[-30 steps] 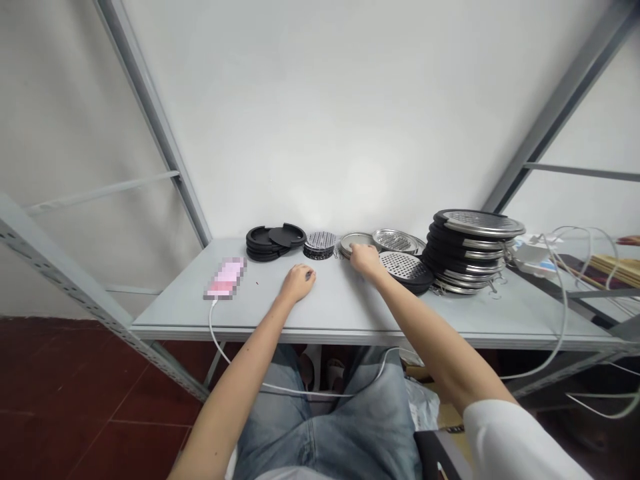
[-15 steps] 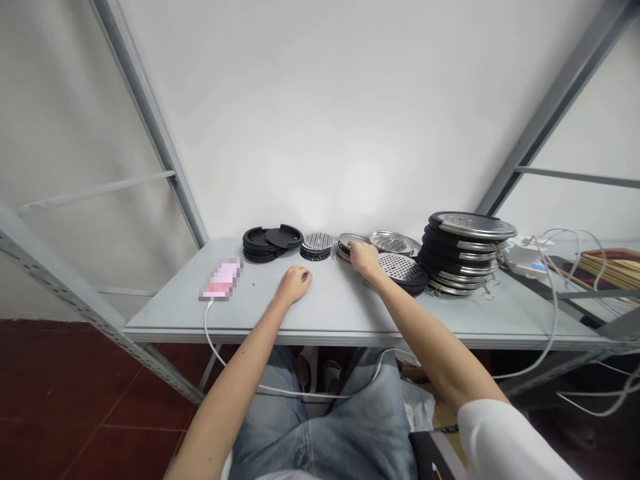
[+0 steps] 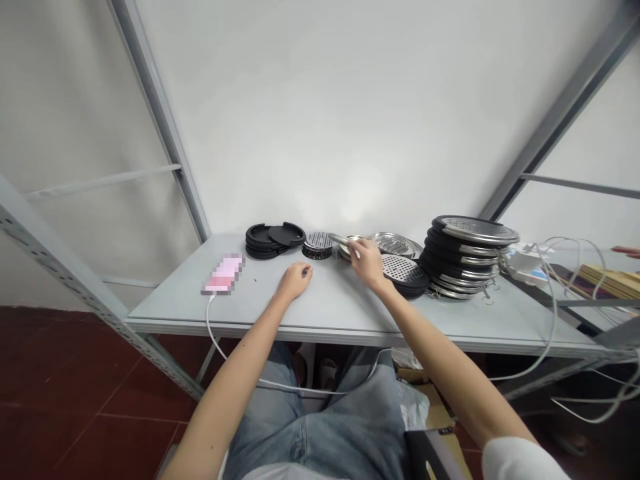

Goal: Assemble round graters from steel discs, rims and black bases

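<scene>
Holding a thin metal disc (image 3: pixel 340 239) by its edge in the right hand (image 3: pixel 367 260), clamping fingers and thumb on the near rim and tilting the disc just above a low stack of metal-rimmed rounds (image 3: pixel 345 253), close to the patterned discs (image 3: pixel 319 240). Gripping only at the rim, probably for leaving the flat face uncovered. Resting the left hand (image 3: pixel 295 280) loosely curled on the table (image 3: pixel 260 307), perhaps for support; not being able to tell whether pinching anything there, with a dark spot showing at the fingertips.

Facing separate groups along the back, apparently sorted by kind for easy reach: black rings (image 3: pixel 265 250) at the left, patterned discs beside them, shiny rings (image 3: pixel 395 243) behind a perforated disc (image 3: pixel 400 268), and a tall stack (image 3: pixel 470 257) at the right. Having a phone (image 3: pixel 223 275) lying well apart at the left, on a white cable (image 3: pixel 209 310), likely out of the way.

Reading no brand or label anywhere: finding the phone's screen pixelated, seeing the disc patterns too small for telling letters from holes, and making out only blue patches on a white box (image 3: pixel 525 259) beyond the tall stack.
</scene>
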Demonstrator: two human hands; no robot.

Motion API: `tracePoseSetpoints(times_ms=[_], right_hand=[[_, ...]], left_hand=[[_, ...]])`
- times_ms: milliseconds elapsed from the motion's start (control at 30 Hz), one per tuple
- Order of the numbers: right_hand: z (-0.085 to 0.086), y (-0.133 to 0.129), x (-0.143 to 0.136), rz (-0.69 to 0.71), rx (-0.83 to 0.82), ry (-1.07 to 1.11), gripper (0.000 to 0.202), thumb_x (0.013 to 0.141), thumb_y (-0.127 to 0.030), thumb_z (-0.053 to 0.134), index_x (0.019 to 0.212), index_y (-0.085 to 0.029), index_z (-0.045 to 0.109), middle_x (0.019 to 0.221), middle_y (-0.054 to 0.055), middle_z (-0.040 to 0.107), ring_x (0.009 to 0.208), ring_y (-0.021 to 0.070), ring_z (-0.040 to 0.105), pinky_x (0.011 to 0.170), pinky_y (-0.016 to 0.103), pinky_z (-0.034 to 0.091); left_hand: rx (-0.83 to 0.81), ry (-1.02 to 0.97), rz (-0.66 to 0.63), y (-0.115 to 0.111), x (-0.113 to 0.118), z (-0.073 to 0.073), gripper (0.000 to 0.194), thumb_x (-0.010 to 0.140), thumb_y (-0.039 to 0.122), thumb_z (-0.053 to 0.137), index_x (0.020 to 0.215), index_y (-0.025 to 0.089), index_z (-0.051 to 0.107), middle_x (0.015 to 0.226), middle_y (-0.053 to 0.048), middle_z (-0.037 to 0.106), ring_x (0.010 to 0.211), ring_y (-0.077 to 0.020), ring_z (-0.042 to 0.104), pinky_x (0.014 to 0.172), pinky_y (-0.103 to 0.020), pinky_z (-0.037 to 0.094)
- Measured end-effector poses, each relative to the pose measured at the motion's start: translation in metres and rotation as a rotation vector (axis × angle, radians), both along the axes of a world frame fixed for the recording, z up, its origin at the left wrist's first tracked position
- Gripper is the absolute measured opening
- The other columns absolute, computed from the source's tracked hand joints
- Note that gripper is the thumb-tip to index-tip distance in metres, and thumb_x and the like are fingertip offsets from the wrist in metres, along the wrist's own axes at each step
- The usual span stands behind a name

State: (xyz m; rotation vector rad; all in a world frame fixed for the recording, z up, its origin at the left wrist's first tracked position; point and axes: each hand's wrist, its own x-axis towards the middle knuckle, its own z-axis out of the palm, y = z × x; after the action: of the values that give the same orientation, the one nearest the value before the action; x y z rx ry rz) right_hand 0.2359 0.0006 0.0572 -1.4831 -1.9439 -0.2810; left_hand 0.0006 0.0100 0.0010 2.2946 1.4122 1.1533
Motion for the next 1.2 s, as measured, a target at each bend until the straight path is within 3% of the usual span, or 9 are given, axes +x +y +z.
tracePoseSetpoints(times_ms=[200,367,533,700,900,1033,1200], right_hand=[[-0.04,-0.045,-0.012,0.302,0.016,-0.046,0.034,0.099,-0.028,0.04,0.112,-0.023,0.071,0.106,0.011,0.067,0.103,0.0248,0.057,0.095,0.04,0.043],[-0.041,-0.062,-0.011,0.446,-0.016,-0.005,0.031,0.098,-0.032,0.044,0.106,-0.023,0.072,0.102,0.01,0.069,0.098,0.0239,0.058,0.09,0.039,0.046],[-0.039,-0.07,-0.013,0.519,-0.079,0.033,0.023,0.092,-0.028,0.052,0.098,-0.022,0.074,0.099,0.009,0.069,0.096,0.0233,0.06,0.09,0.04,0.047],[-0.044,-0.064,-0.011,0.493,-0.137,0.113,0.025,0.08,-0.027,0.064,0.103,-0.021,0.072,0.118,0.01,0.065,0.11,0.026,0.059,0.098,0.043,0.045],[-0.052,-0.053,-0.011,0.278,-0.207,0.184,0.025,0.086,-0.029,0.056,0.102,-0.017,0.072,0.116,0.013,0.065,0.111,0.0264,0.059,0.1,0.041,0.045],[-0.053,-0.049,-0.012,0.254,-0.244,0.133,0.027,0.088,-0.028,0.056,0.105,-0.014,0.07,0.11,0.013,0.07,0.107,0.0263,0.062,0.098,0.039,0.045],[-0.055,-0.047,-0.012,0.237,-0.257,0.153,0.036,0.09,-0.03,0.053,0.119,-0.013,0.065,0.122,0.015,0.067,0.115,0.0268,0.061,0.102,0.04,0.044]], left_hand=[[0.072,-0.318,0.147,-0.003,-0.003,0.005,0.032,0.1,0.028,0.037,0.119,0.015,0.06,0.12,-0.013,0.066,0.111,-0.0214,0.061,0.097,-0.033,0.047],[0.059,-0.273,0.15,-0.005,-0.006,0.001,0.031,0.101,0.027,0.035,0.107,0.016,0.064,0.111,-0.012,0.068,0.108,-0.0219,0.062,0.097,-0.034,0.047],[-0.016,-0.098,0.103,-0.004,-0.005,-0.004,0.017,0.091,0.024,0.055,0.1,0.016,0.067,0.102,-0.011,0.07,0.097,-0.0226,0.065,0.093,-0.036,0.049],[0.007,-0.046,0.103,-0.003,-0.005,-0.007,0.016,0.089,0.02,0.056,0.099,0.017,0.068,0.102,-0.01,0.07,0.098,-0.022,0.064,0.092,-0.036,0.049],[-0.001,-0.044,0.108,-0.003,-0.007,-0.006,0.016,0.089,0.02,0.055,0.098,0.017,0.068,0.101,-0.009,0.071,0.097,-0.0221,0.065,0.091,-0.035,0.05],[-0.022,-0.057,0.097,-0.007,-0.006,-0.003,0.017,0.089,0.022,0.056,0.099,0.017,0.069,0.102,-0.01,0.072,0.098,-0.0229,0.066,0.092,-0.036,0.05],[-0.055,-0.063,0.086,-0.009,-0.005,-0.001,0.019,0.089,0.026,0.058,0.102,0.016,0.069,0.104,-0.011,0.073,0.101,-0.0238,0.067,0.094,-0.037,0.05]])
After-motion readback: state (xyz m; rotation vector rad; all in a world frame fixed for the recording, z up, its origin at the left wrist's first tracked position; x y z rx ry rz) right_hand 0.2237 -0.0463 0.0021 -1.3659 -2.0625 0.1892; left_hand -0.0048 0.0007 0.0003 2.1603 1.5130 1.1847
